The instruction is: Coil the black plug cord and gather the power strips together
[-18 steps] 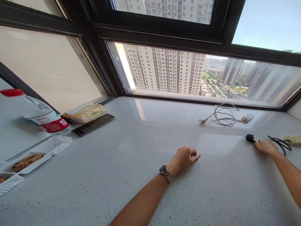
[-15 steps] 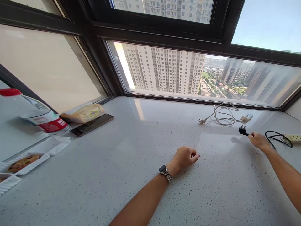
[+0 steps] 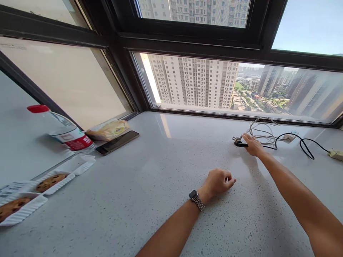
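Observation:
My right hand (image 3: 252, 145) reaches far out over the speckled white sill (image 3: 150, 185) and grips a black plug (image 3: 237, 143), whose black cable (image 3: 304, 145) trails right to a cream power strip (image 3: 337, 154). The plug lies just beside the grey plug (image 3: 237, 138) of a coiled white cable (image 3: 261, 128). My left hand (image 3: 219, 181), with a metal watch on the wrist, rests on the sill as a loose fist and holds nothing.
At the left stand a water bottle (image 3: 65, 131) with a red cap, a dark phone (image 3: 117, 142), a yellow snack packet (image 3: 108, 129) and white trays of cookies (image 3: 40, 185). A black-framed window (image 3: 214, 43) borders the sill at the back.
My right hand lifted the black plug from the sill at the right and carried it left and away, up to the white cable's plug. The left hand stayed put. The view shifted slightly.

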A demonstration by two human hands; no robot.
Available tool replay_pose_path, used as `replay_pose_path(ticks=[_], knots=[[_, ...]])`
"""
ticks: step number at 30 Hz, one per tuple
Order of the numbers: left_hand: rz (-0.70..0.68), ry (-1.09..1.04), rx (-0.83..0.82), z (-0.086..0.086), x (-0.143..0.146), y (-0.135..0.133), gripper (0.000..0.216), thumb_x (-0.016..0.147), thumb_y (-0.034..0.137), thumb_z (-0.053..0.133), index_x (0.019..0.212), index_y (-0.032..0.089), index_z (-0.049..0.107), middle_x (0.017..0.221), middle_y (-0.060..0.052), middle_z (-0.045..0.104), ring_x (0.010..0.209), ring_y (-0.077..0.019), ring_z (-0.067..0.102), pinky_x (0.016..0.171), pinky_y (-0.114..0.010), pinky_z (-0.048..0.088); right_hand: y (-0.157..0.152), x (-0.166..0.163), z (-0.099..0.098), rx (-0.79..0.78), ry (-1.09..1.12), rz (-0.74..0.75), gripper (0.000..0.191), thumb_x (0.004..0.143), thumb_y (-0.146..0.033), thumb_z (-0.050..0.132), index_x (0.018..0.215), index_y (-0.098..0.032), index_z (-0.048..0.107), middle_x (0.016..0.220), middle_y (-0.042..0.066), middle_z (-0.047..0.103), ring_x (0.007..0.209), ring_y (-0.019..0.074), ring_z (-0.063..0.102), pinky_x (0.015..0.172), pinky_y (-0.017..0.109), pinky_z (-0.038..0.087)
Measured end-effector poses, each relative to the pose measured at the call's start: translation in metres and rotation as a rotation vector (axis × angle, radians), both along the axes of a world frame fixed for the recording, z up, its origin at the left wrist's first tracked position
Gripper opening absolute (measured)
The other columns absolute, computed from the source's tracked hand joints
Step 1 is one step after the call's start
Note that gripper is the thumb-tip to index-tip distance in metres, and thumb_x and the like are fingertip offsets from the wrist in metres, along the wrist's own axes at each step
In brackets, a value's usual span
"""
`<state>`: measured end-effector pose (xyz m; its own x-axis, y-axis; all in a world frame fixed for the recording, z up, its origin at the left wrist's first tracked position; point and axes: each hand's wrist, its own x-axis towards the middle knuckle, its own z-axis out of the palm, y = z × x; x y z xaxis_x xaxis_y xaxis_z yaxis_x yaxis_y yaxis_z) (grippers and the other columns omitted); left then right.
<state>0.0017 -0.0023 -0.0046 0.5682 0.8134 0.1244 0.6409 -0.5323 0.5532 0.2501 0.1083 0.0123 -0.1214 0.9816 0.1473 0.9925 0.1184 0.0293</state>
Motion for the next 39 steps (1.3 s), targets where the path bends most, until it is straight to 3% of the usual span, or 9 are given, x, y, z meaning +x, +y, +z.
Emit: replay_pose_path(ticks=[4, 11, 14, 18, 23, 27, 30, 34, 39], knots=[[0.016, 0.024, 0.002, -0.001, 0.001, -0.001, 0.030, 0.081, 0.041, 0.055, 0.067, 0.019, 0.071, 0.059, -0.001, 0.064, 0.054, -0.0120, 0.050, 0.054, -0.024, 0.027, 0.015, 0.001, -0.017, -0.091, 0.014, -0.078, 0.064, 0.086, -0.018, 0.041, 0.147, -0.024, 0.023, 0.154, -0.001, 0.019, 0.133, 0.0258, 0.032, 0.102, 0.044, 0.037], [0.015, 0.016, -0.007, 0.000, 0.002, -0.002, 0.030, 0.082, 0.040, 0.055, 0.067, 0.019, 0.071, 0.059, -0.002, 0.065, 0.054, -0.0128, 0.052, 0.053, -0.025, 0.027, 0.028, 0.000, -0.011, -0.089, -0.010, -0.091, 0.066, 0.084, -0.012, 0.041, 0.146, -0.026, 0.027, 0.153, 0.000, 0.026, 0.130, 0.0263, 0.036, 0.099, 0.042, 0.039], [0.011, 0.025, -0.009, 0.001, 0.003, -0.003, 0.029, 0.081, 0.040, 0.056, 0.067, 0.019, 0.071, 0.060, -0.002, 0.066, 0.054, -0.0129, 0.052, 0.053, -0.025, 0.026, 0.030, -0.002, -0.008, -0.074, -0.015, -0.094, 0.060, 0.083, -0.010, 0.042, 0.141, -0.025, 0.037, 0.147, 0.003, 0.036, 0.126, 0.0267, 0.040, 0.096, 0.040, 0.039], [0.008, 0.022, -0.010, 0.003, 0.003, -0.003, 0.029, 0.081, 0.039, 0.056, 0.067, 0.019, 0.070, 0.060, -0.002, 0.065, 0.054, -0.0126, 0.051, 0.053, -0.025, 0.025, 0.024, -0.009, -0.004, -0.031, -0.022, -0.107, 0.040, 0.080, -0.007, 0.045, 0.115, -0.019, 0.059, 0.127, 0.010, 0.053, 0.117, 0.0299, 0.044, 0.092, 0.041, 0.036], [-0.003, 0.000, -0.001, 0.003, 0.002, -0.002, 0.029, 0.081, 0.039, 0.058, 0.063, 0.018, 0.068, 0.056, -0.001, 0.062, 0.051, -0.0116, 0.048, 0.051, -0.024, 0.025, -0.001, -0.023, -0.002, 0.057, 0.021, -0.056, 0.022, 0.081, -0.011, 0.047, 0.099, -0.017, 0.060, 0.105, 0.010, 0.063, 0.108, 0.0260, 0.049, 0.092, 0.037, 0.032], [0.009, -0.089, 0.069, 0.000, 0.002, -0.003, 0.027, 0.081, 0.037, 0.059, 0.061, 0.018, 0.063, 0.051, 0.002, 0.056, 0.047, -0.0099, 0.046, 0.049, -0.023, 0.025, -0.038, -0.039, 0.001, 0.131, 0.106, -0.012, 0.012, 0.081, -0.017, 0.050, 0.090, -0.019, 0.057, 0.084, 0.006, 0.065, 0.087, 0.0214, 0.056, 0.078, 0.030, 0.034], [0.088, -0.254, 0.316, -0.001, 0.002, -0.005, 0.027, 0.083, 0.036, 0.057, 0.065, 0.017, 0.057, 0.054, 0.003, 0.053, 0.047, -0.0092, 0.045, 0.048, -0.022, 0.026, -0.071, -0.054, 0.003, 0.126, 0.229, 0.018, 0.010, 0.073, -0.014, 0.052, 0.080, -0.019, 0.056, 0.068, 0.002, 0.062, 0.067, 0.0181, 0.055, 0.068, 0.027, 0.032], [0.221, -0.464, 0.629, 0.000, 0.000, -0.004, 0.026, 0.083, 0.043, 0.057, 0.081, 0.018, 0.053, 0.072, -0.001, 0.056, 0.060, -0.0115, 0.051, 0.052, -0.022, 0.035, -0.105, -0.071, 0.002, 0.064, 0.395, -0.021, 0.005, 0.067, -0.015, 0.053, 0.068, -0.020, 0.053, 0.058, -0.001, 0.056, 0.056, 0.0149, 0.047, 0.057, 0.025, 0.027], [0.352, -0.570, 0.493, 0.000, -0.002, 0.000, 0.056, 0.072, 0.062, 0.062, 0.104, 0.018, 0.048, 0.083, -0.003, 0.053, 0.072, -0.0157, 0.052, 0.059, -0.025, 0.043, -0.118, -0.079, 0.006, 0.286, 0.932, -0.085, 0.010, 0.067, -0.028, 0.052, 0.064, -0.020, 0.048, 0.054, -0.004, 0.046, 0.051, 0.0124, 0.039, 0.050, 0.023, 0.028]])
